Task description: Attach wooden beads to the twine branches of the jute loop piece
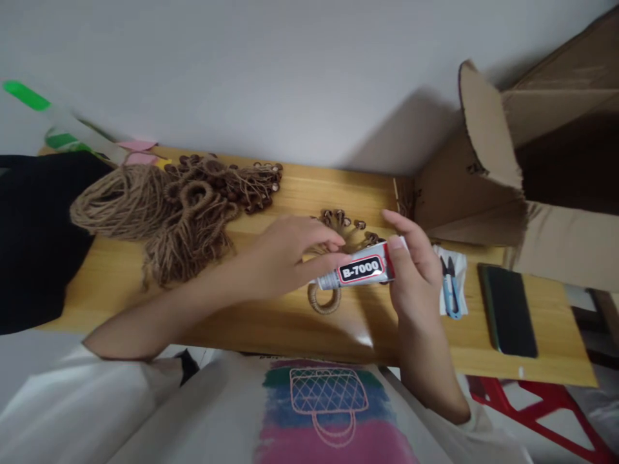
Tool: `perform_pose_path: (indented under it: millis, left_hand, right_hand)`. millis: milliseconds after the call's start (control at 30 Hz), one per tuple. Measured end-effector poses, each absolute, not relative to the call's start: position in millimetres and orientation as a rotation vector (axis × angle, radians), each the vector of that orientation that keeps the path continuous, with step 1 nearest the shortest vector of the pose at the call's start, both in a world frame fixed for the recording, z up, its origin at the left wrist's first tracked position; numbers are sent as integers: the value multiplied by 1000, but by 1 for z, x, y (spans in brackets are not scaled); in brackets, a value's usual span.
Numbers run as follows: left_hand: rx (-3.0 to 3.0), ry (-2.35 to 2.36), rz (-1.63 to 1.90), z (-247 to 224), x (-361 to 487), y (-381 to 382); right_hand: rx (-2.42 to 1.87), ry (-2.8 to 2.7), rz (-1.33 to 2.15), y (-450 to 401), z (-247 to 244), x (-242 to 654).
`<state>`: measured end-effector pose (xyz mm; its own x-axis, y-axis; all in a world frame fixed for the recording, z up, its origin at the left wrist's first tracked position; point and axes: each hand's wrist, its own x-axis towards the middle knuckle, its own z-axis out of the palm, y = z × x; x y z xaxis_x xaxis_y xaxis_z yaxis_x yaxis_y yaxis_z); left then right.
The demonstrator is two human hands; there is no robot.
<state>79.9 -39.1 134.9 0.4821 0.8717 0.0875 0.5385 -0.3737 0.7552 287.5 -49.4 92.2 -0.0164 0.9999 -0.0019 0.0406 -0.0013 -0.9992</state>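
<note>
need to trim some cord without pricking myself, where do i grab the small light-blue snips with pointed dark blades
Probably pinch the light-blue handles across their sides, coming from the near edge of the yellow wooden table: the pointed dark blades aim away from you, and the rounded handle end lies nearest.

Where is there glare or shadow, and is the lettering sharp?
Head view: bright glare on the table near its front edge; same view: soft shadow on the wall beside the cardboard box; head view: "B-7000" legible on the tube.

Glossy metallic tube [361, 269], rough fibrous twine [120, 201]
</note>
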Motion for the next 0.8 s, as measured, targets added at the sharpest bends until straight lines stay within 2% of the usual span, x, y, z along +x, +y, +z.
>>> perform_pose_path:
  millis: [200, 600, 800]
  left_hand:
    - [1568, 899, 496, 136, 109, -10]
    - [1446, 929, 530, 134, 127, -13]
    - [1318, 996, 545, 137, 133, -15]
  right_hand:
    - [-1154, -1312, 1231, -49, 98, 279]
    - [-1049, -1021, 1382, -49, 105, 281]
    - [-1022, -1117, 1348, -51, 105, 285]
